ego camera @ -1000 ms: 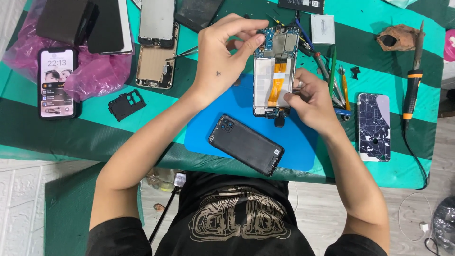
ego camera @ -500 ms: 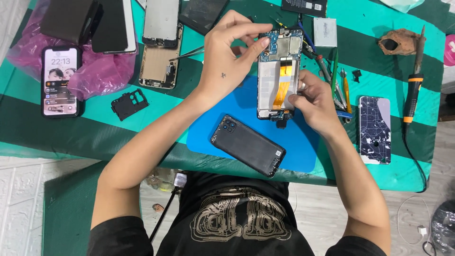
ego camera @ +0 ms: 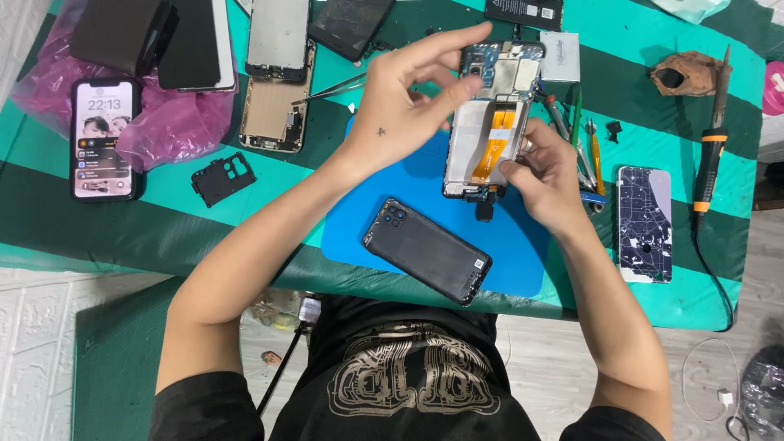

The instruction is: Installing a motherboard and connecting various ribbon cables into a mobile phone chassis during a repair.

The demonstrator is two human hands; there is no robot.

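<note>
**Opened phone lifted slightly and re-gripped at its top edge**

Compared with the view half a second earlier, little has shifted on the large scale: the green striped worktop [ego camera: 204,220] and the blue mat [ego camera: 425,171] lie as they did, and the black back cover [ego camera: 426,250] rests on the mat in the same slanted position. What has changed is seen at the hands. The left hand [ego camera: 400,122] has been raised a little and its fingers [ego camera: 457,41] have been stretched out over the top of the opened phone [ego camera: 490,122]; the thumb and a bent finger appear to be pinched near the camera end, though exactly what is pinched cannot be told. The right hand [ego camera: 543,175] is kept at the lower right edge of the phone, its fingers closed against the frame so that the phone is steadied above the mat. This is judged to be a small adjustment of grip during work inside the phone, not the start of a new step.

The opened phone is held upright in the picture, above the far part of the blue mat and between the two hands. Its back is off, so the inside is exposed: a dark circuit board at the top, a pale empty battery bay in the middle, and an orange ribbon cable [ego camera: 490,143] running down through that bay. A small dark connector hangs at the bottom edge.
</note>
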